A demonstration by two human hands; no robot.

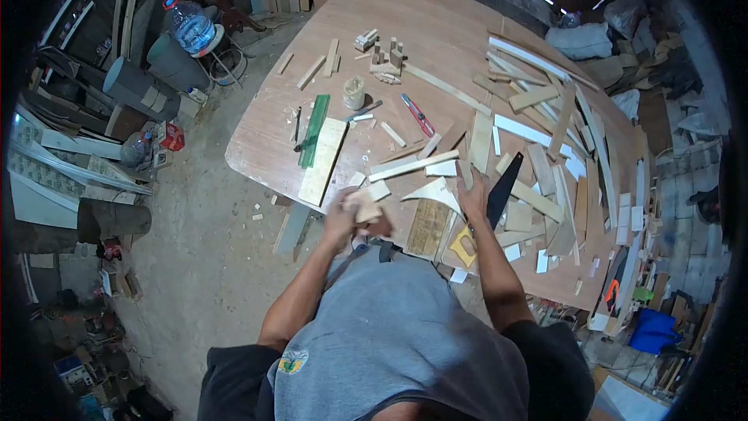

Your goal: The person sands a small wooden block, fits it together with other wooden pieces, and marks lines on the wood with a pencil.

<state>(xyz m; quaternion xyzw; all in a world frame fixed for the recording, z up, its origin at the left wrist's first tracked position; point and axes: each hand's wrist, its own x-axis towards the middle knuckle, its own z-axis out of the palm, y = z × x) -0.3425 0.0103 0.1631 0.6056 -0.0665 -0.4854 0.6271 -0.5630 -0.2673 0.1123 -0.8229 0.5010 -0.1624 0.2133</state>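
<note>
**Small wood block gripped at the bench edge, other hand flat on the offcuts**

The fisheye view bends the whole scene, and the person's own grey hood covers the near edge of the table (257, 140), so the underside of both forearms is lost. The left hand (343, 218) is slightly blurred; it is curled closed around a small pale wood block (365, 206), held just off the table's near edge, though how the fingers wrap the block's far side cannot be made out. The right hand (471, 191) lies open and flat, fingers spread, pressing on loose wood strips beside a curved pale offcut (432, 191). A dark saw blade (502, 187) rests just right of that hand, its yellow handle (463, 248) near the wrist.

A small round cup (354, 92) stands mid-table; what it holds appears to be thin sticks, but that is too small to confirm. On the floor at left, a clear water bottle (189, 26) sits near grey buckets (132, 82).

The block lies well left of the right hand, the offcut between them.
</note>
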